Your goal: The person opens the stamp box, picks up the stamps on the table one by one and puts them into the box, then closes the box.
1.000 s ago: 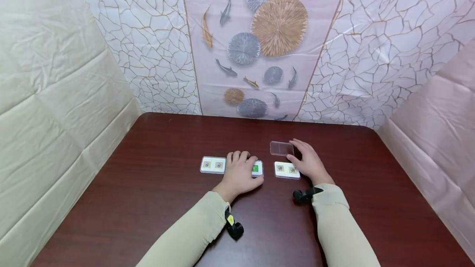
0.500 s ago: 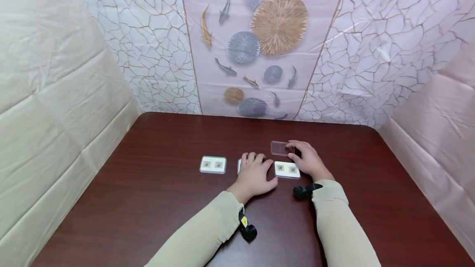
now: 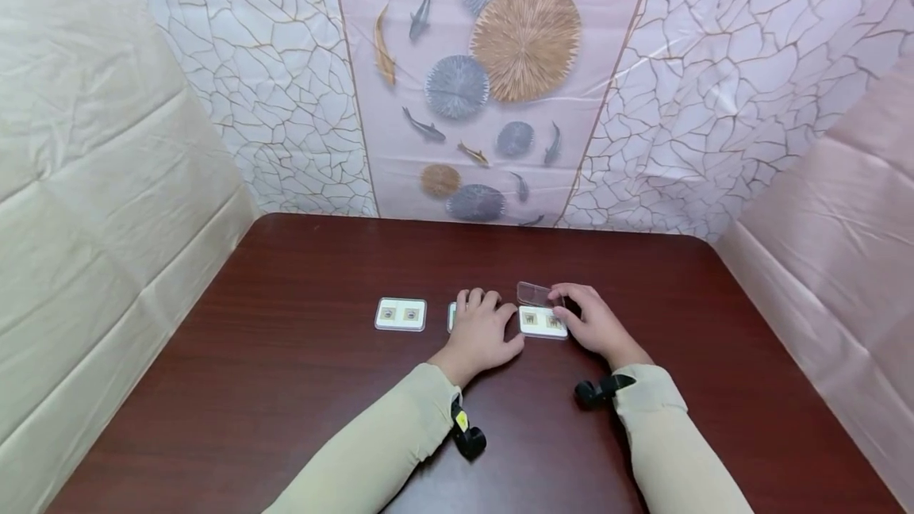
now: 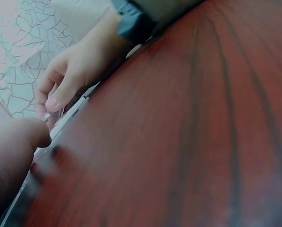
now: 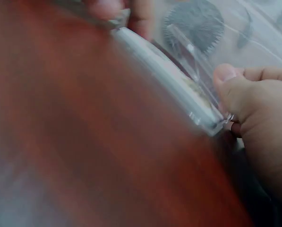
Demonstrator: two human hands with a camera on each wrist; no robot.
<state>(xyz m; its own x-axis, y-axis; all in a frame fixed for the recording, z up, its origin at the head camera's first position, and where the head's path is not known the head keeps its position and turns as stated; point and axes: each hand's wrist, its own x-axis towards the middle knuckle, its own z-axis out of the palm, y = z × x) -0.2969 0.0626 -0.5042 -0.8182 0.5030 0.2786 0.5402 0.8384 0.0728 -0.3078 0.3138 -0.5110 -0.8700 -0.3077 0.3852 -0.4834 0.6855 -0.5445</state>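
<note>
In the head view my right hand (image 3: 594,325) pinches a clear plastic lid (image 3: 534,293) between thumb and fingers. The lid leans up along the far edge of a flat clear case (image 3: 531,322), whose white insert carries two small brownish pictures. Seen from the right wrist, the tilted lid (image 5: 190,49) stands above the white insert (image 5: 155,64), with my thumb against its right end. My left hand (image 3: 477,335) lies over a middle case (image 3: 451,317), mostly hidden beneath it. Its finger and thumb tips are at the left end of the right case; firm contact cannot be told.
Another flat case (image 3: 401,314) with two small pictures lies on the left. All of them rest on a dark red-brown table (image 3: 300,387). Patterned cloth (image 3: 464,141) hangs behind the table, with pale cloth walls at both sides.
My left hand has moved right, off the middle case's green picture and up to the right case. The lid, flat on the table before, is now tilted up in my right hand and nearer the case.
</note>
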